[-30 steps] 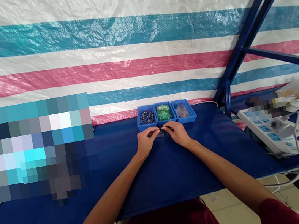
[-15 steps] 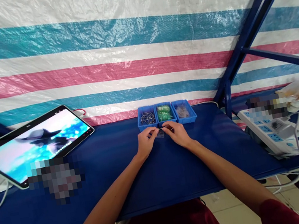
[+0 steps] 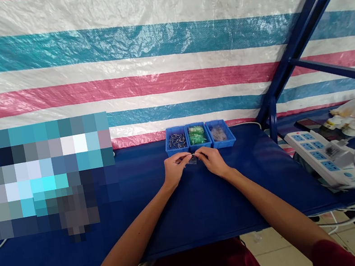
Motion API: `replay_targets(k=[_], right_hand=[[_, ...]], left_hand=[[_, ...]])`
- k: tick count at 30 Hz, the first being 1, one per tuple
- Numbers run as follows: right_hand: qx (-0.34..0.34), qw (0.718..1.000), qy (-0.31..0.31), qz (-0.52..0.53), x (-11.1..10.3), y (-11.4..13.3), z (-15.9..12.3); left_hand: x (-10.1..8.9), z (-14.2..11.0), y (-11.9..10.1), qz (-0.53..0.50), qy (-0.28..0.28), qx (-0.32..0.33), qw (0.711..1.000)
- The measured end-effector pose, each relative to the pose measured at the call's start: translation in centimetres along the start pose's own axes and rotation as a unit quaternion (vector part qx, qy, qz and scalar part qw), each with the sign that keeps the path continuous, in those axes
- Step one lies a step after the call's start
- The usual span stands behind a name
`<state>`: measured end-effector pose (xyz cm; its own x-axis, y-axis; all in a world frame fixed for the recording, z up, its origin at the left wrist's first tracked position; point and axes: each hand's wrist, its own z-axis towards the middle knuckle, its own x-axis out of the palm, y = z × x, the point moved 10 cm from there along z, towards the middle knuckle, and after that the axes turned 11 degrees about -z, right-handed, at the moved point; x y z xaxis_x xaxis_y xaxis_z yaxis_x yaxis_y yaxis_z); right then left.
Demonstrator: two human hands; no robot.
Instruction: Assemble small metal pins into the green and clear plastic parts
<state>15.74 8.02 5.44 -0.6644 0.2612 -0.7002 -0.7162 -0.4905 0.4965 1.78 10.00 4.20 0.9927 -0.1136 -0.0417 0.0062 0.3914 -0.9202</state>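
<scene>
My left hand (image 3: 175,170) and my right hand (image 3: 214,160) meet above the table, fingertips pinched close together. Between them hangs a small clear plastic bag (image 3: 193,161), held near its top edge. A thin dark bit shows at the fingertips, too small to make out. Just beyond stand three blue bins side by side. The left bin (image 3: 176,151) holds loose metal pieces like screws (image 3: 177,140). Green packets (image 3: 197,135) fill the middle bin (image 3: 194,124), and clear little bags (image 3: 219,133) lie in the right bin (image 3: 226,143).
The blue table (image 3: 198,212) runs across the view, with a striped tarp (image 3: 168,79) behind it. On the right sit a white power strip (image 3: 319,158) with plugs and cables, and a blue metal frame (image 3: 282,55). The left side is blurred out by pixelation.
Both hands stay pinched at the bag, with only a slight shift of the fingers; the bag shows a little more openly below them. The view has tilted slightly.
</scene>
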Motion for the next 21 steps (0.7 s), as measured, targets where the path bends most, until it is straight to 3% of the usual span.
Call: replay_targets(k=[8, 11, 14, 17, 21], right_hand=[[0.037, 0.999, -0.028, -0.013, -0.8, -0.8, -0.1], [0.046, 0.998, -0.043, -0.014, -1.2, -0.9, -0.1], [0.051, 0.997, -0.055, -0.012, -1.6, -0.9, 0.0], [0.054, 0.996, -0.065, -0.008, -1.8, -0.9, -0.1], [0.038, 0.998, -0.054, 0.002, -1.5, -0.5, -0.1]], left_hand=[[1.2, -0.3, 0.1, -0.064, 0.047, -0.006, 0.997], [1.7, -0.4, 0.0, 0.012, 0.078, 0.002, 0.997], [1.9, -0.4, -0.9, 0.104, 0.094, 0.051, 0.989], [1.7, -0.3, -1.4, 0.138, 0.083, 0.085, 0.983], [0.7, -0.1, -0.5, 0.104, 0.038, 0.036, 0.993]])
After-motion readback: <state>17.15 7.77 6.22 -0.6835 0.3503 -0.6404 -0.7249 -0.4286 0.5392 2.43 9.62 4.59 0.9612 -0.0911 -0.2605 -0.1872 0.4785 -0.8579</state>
